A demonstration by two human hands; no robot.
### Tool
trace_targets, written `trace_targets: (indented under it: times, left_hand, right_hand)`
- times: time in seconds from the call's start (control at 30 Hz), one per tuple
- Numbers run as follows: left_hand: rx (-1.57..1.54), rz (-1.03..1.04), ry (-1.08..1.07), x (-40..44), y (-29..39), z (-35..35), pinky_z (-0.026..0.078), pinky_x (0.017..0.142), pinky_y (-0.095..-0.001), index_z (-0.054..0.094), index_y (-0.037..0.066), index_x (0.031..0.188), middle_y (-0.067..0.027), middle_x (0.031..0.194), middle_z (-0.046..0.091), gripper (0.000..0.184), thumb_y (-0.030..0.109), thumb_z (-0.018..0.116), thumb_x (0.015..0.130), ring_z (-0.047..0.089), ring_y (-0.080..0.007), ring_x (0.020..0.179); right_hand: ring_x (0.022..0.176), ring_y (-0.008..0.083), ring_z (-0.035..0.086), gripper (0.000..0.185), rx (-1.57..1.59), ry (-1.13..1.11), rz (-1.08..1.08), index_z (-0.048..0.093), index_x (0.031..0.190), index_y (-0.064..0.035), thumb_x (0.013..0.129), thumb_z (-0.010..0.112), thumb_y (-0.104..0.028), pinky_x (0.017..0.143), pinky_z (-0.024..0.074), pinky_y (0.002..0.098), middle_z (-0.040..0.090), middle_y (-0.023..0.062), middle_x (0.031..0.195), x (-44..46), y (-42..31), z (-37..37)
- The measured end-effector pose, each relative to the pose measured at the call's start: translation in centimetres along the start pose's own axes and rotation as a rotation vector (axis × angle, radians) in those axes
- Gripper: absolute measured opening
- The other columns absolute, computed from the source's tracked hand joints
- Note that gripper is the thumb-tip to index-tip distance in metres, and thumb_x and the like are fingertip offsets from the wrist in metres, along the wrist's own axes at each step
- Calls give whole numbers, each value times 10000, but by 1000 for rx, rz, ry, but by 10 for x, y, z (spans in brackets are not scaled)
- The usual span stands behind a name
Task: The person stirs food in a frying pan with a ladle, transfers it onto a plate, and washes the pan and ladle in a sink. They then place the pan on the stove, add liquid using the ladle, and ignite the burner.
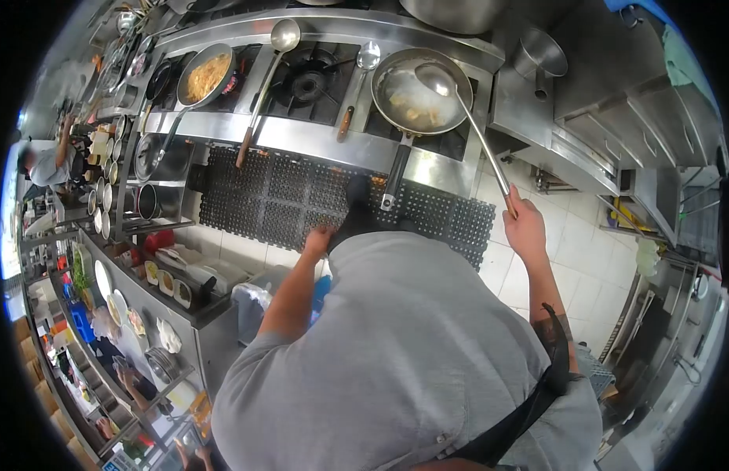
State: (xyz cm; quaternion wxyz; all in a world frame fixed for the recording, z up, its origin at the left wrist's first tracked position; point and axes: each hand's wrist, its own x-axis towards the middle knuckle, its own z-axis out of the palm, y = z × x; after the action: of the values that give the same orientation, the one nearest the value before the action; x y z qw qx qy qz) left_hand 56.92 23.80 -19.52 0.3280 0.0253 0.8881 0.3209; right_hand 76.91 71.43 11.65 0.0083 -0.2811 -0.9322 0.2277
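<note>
My right hand (524, 224) is closed around the handle end of a long ladle (484, 140). The ladle's bowl rests in or just over a steaming frying pan (375, 96), which holds pale liquid and yellowish pieces (411, 114). Steam blurs part of the pan's contents. The pan sits on the right burner, its black handle (395, 177) pointing toward me. Down by my left side, my left hand (319, 239) is curled closed, away from the stove, and no object shows in it.
Left of the pan lie a spoon with a wooden handle (346, 124) and another ladle (258, 102). A second pan (186, 96) holds noodle-like food. A black rubber mat (255, 192) covers the floor. Other people (51, 165) stand at the far left. A steel counter (193, 314) is behind my left arm.
</note>
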Motion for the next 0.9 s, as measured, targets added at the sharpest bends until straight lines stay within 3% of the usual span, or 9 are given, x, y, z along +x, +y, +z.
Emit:
trace_targets:
  times: [0.1,0.17,0.3,0.37,0.5,0.57,0.7,0.77,0.9]
  left_hand:
    - [-32,-66,-92,2,-17,3,510,845,-360,709,33,1152,-151,1067,728,398,368,602,964,677,-233,957]
    - [-176,-119,-72,3,-20,6,515,900,-446,739,25,1063,-241,1028,719,434,414,578,955,680,-398,1030]
    - [-94,-152,-111,12,1,-7,525,884,-446,742,27,1052,-236,1020,722,427,409,577,955,690,-389,1006]
    - [26,-103,-170,37,-17,-3,551,743,-395,700,15,1123,-156,912,729,397,368,594,973,699,-251,791]
    - [233,-55,-207,60,5,-21,555,764,-417,702,46,1099,-174,923,719,338,337,595,964,706,-297,806]
    - [622,474,-180,87,-16,-21,563,764,-431,706,64,1081,-198,973,713,302,312,607,940,704,-351,813]
    - [496,331,-141,96,14,-43,569,761,-445,714,84,1046,-206,1036,705,274,305,646,900,702,-377,833]
    - [304,215,-105,92,31,-51,531,872,-483,744,37,986,-221,981,726,420,425,611,894,695,-401,959]
    - [127,-64,-180,64,68,-68,542,796,-451,741,29,963,-184,883,732,411,417,634,885,714,-348,849]
  right_hand:
    - [851,374,640,556,19,-18,45,522,1434,-114,887,623,-111,762,512,461,622,190,918,4,-4,-1]
    - [853,378,641,572,11,-38,94,506,1450,-116,890,622,-118,770,514,461,622,193,922,2,-11,-3]
    - [856,379,640,576,-23,-38,128,500,1457,-121,895,627,-132,774,512,463,624,194,925,-1,-15,-2]
    - [858,378,639,573,-1,-22,119,502,1456,-127,898,631,-139,777,512,466,628,193,934,-3,-17,-1]
    - [881,376,642,566,11,-5,119,505,1451,-121,900,631,-138,791,514,463,638,194,966,-5,-24,4]
    - [905,377,646,549,54,43,111,516,1435,-112,899,634,-138,800,517,459,645,196,995,-6,-28,10]
    - [930,384,646,552,122,88,176,518,1429,-113,893,640,-151,815,518,452,649,194,1039,-14,-29,31]
    - [888,403,645,417,267,216,178,608,1278,-85,867,636,-144,779,513,465,655,209,990,-20,-16,55]
    - [799,434,633,128,326,98,299,607,916,-24,815,611,-102,706,485,493,645,234,859,-21,-18,56]
